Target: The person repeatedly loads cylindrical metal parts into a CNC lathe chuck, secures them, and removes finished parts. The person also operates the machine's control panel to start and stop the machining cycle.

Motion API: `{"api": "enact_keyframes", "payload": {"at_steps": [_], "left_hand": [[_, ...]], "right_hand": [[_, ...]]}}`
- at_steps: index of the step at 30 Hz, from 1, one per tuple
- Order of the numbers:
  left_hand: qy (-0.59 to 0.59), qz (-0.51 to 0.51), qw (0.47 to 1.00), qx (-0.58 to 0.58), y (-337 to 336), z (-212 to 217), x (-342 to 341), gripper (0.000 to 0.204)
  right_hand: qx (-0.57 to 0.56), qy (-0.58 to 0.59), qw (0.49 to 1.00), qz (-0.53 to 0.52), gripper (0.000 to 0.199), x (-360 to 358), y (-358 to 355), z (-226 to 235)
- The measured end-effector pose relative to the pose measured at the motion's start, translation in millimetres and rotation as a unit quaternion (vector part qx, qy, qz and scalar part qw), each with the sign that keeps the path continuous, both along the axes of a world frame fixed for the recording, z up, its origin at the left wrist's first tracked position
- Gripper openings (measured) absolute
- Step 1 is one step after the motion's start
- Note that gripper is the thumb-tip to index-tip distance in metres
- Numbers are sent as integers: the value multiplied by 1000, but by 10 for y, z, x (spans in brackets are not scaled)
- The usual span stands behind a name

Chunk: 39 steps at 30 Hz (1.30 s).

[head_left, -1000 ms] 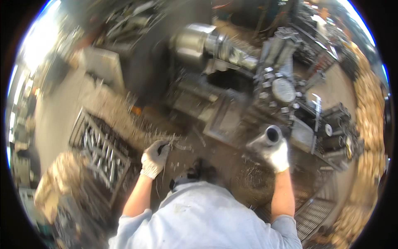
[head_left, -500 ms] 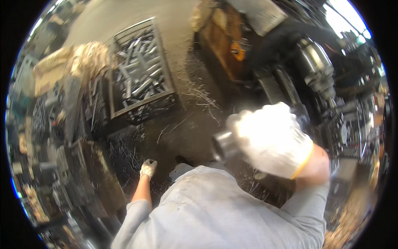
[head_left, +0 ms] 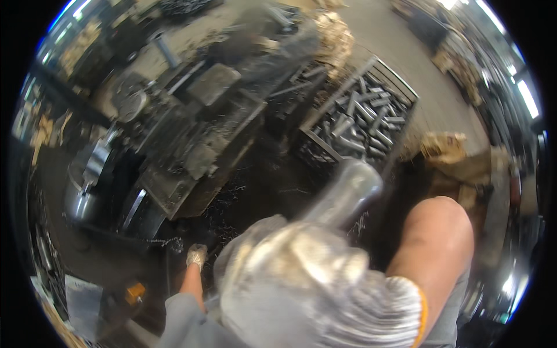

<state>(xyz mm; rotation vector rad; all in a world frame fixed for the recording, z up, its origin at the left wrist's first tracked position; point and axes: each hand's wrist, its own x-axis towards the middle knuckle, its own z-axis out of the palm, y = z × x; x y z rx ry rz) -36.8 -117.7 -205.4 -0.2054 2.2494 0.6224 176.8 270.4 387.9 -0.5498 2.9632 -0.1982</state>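
Note:
My right hand [head_left: 290, 272], in a worn, stained white knit glove with an orange cuff edge, is raised close in front of me. Its fingers are closed around a shiny grey metal tube [head_left: 345, 194], which sticks out past the glove toward the far right. The glove hides the tube's near end. Low at my left side hangs my left hand [head_left: 197, 255], also gloved and apart from the machine. It is small and blurred, so the set of its fingers is unclear; no object shows in it.
A wire-sided bin [head_left: 406, 95] full of similar metal tubes [head_left: 371, 119] stands ahead on the right. Across the left is a dark, greasy lathe-like machine [head_left: 203, 145] with a bright round metal part [head_left: 96, 165]. An orange block [head_left: 135, 293] lies at lower left; brown sacking [head_left: 444, 145] is on the right.
My view has swung left, bringing the machine in and shifting the bin rightward. My right hand, still holding the tube, has come across in front of my body. My left hand stays low.

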Motion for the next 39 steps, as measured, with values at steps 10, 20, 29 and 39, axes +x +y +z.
{"api": "enact_keyframes", "payload": {"at_steps": [10,20,29,39], "left_hand": [[331,76,938,-71,-174,-6,1175,23],[675,-5,738,-17,1990,3757,-1117,47],[351,-316,863,-179,2303,4168,-3646,35],[569,-21,805,166,3129,4706,-4424,34]], "right_hand": [[-163,-10,969,186,27,-1863,536,-1159],[-378,49,923,-51,68,-2690,994,-2404],[-280,-84,956,-30,42,-2888,1894,-1886],[-364,73,907,-198,33,-3805,2681,-1562]]}}
